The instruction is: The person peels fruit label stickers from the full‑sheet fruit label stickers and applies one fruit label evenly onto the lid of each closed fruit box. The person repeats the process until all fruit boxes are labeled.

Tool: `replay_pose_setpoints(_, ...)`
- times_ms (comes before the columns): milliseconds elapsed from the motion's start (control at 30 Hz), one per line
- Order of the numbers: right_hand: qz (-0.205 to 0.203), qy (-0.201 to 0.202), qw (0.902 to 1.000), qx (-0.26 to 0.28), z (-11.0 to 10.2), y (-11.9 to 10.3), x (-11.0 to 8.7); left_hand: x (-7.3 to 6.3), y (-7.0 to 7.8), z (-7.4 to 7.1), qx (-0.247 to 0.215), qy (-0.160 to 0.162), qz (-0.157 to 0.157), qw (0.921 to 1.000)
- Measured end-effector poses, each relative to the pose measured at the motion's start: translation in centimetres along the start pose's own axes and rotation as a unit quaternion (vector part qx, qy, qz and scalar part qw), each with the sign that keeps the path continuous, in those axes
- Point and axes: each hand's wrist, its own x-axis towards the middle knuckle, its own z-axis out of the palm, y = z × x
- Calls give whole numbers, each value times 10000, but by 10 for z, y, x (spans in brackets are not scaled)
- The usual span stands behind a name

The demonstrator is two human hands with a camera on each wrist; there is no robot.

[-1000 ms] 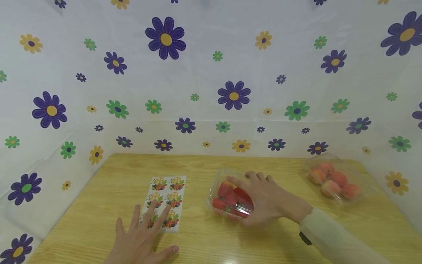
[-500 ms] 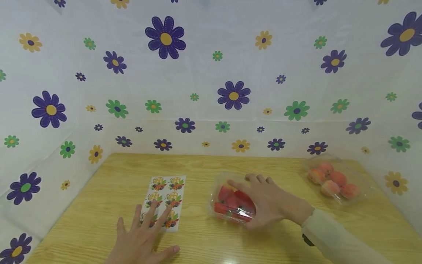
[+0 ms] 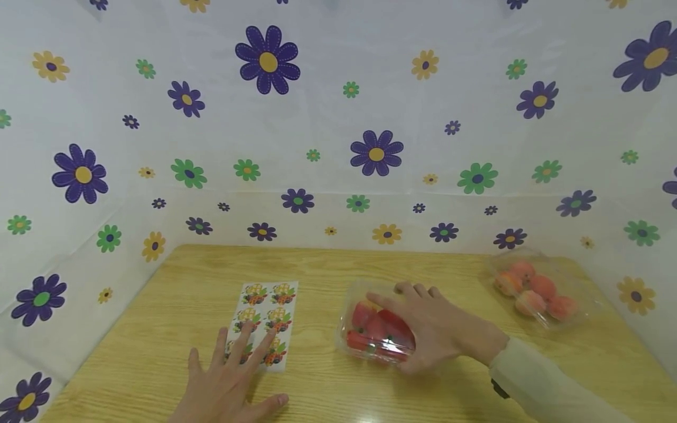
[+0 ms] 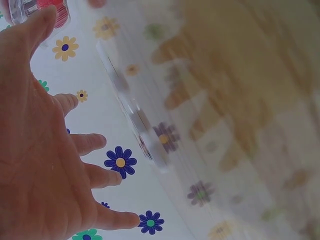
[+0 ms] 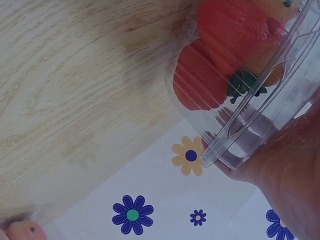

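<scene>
Near the middle of the table, my right hand (image 3: 436, 329) grips the right side of a clear plastic clamshell box (image 3: 345, 338). Red fruits (image 3: 372, 323) with dark green stem tops fill much of it. In the right wrist view, the thumb side of the hand lies along the box's rim (image 5: 252, 107), and most fingers are hidden. My left hand (image 3: 224, 376), at the front left, is spread with straight fingers and holds nothing. Its fingertips overlap a white sheet of fruit-picture stickers (image 3: 264, 323). The left wrist view shows this sheet (image 4: 132, 117) nearly edge-on beside those fingers.
At the back right of the wood-grain table (image 3: 174, 294) stands another clear box (image 3: 579, 288) with several peach-like fruits (image 3: 542, 286) inside. A white flower-patterned sheet (image 3: 317, 117) encloses the table at the back and both sides.
My right hand and the box of red fruits have shifted slightly toward me and to the right. The left hand and the sticker sheet look almost unchanged.
</scene>
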Motion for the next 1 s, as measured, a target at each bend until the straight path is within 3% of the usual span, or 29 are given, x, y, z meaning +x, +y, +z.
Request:
replay_pose_setpoints(700,-406,55,9989,-213,5,-1,1,0,-1,1,7,21,5,10000)
replay_pose_setpoints(1000,-415,-222,9988,-108,5,0,-1,-1,-1,0,12,-59,-20,10000)
